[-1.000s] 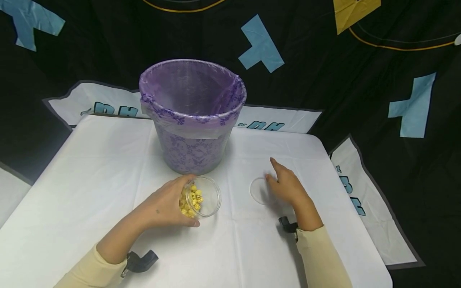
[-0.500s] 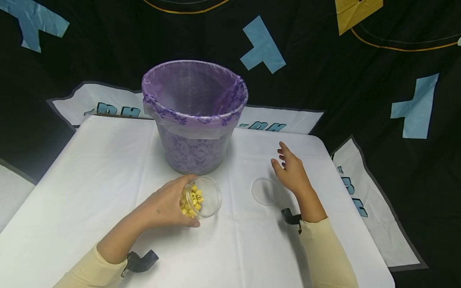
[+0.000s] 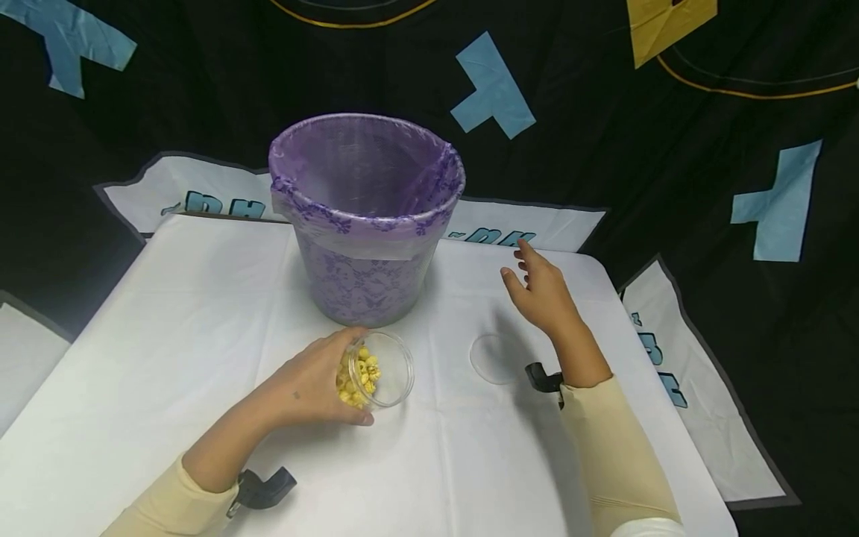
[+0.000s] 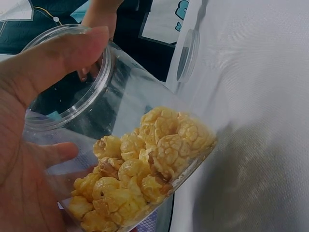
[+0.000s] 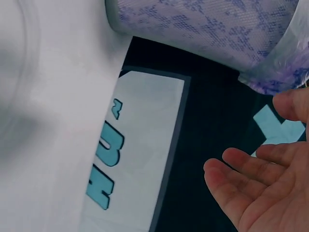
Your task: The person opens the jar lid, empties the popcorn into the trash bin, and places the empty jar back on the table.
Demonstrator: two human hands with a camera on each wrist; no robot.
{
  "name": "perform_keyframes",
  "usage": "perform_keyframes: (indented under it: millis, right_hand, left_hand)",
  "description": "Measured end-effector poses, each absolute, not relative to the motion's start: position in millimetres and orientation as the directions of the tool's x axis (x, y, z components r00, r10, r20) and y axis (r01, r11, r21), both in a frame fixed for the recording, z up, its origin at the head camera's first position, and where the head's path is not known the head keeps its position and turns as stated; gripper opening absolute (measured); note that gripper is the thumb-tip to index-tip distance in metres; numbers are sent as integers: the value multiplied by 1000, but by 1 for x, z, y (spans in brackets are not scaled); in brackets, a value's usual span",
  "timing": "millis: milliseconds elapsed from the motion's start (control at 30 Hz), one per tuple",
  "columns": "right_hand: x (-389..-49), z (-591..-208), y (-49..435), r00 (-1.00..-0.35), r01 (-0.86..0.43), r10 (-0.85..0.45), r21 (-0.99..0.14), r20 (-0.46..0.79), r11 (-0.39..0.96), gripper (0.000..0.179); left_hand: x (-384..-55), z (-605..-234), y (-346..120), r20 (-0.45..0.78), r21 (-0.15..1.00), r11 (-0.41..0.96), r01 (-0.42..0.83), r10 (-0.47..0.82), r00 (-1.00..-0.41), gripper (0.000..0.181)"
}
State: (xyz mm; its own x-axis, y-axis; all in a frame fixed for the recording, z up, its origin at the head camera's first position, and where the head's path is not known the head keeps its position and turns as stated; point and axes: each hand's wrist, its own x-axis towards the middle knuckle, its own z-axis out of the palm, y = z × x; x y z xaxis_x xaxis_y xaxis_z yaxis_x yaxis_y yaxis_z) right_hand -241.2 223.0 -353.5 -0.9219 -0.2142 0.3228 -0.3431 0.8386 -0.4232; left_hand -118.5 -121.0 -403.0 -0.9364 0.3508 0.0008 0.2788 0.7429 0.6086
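My left hand (image 3: 315, 380) grips a clear plastic jar (image 4: 130, 72) around its side, thumb near the rim. Yellow coated popcorn (image 4: 130, 179) fills its lower part, and the mouth is uncovered. In the head view the jar tilts to the right, just in front of the bin. My right hand (image 3: 543, 294) hovers over the right side of the table, fingers apart and holding nothing. Below it a round clear lid (image 3: 495, 359) lies flat on the cloth. The right wrist view shows that palm (image 5: 280, 188) with loosely bent fingers.
A purple patterned bin (image 3: 362, 283) with a purple liner bag (image 3: 322, 212) folded over its rim stands at the table's back. White cloth covers the table (image 3: 201, 313). Behind hangs a black curtain (image 3: 577, 89) with blue tape pieces (image 3: 493, 86).
My right hand has risen away from the lid, toward the back of the table, and its fingers have spread. The left hand and the jar have stayed in place.
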Motion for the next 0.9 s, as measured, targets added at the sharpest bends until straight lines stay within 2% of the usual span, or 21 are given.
perform_keyframes:
  millis: [400,900]
  right_hand:
    - [-255,-323,202,-915,-369,-270,-353,299,860,67]
    - [-272,-287,173,-875,-457,-339,-355,347,815,62]
  left_hand:
    - [-118,-403,-122,3,609,742,279,350,-937,116]
    - [-118,-404,-124,4,605,743,286,356,-934,118]
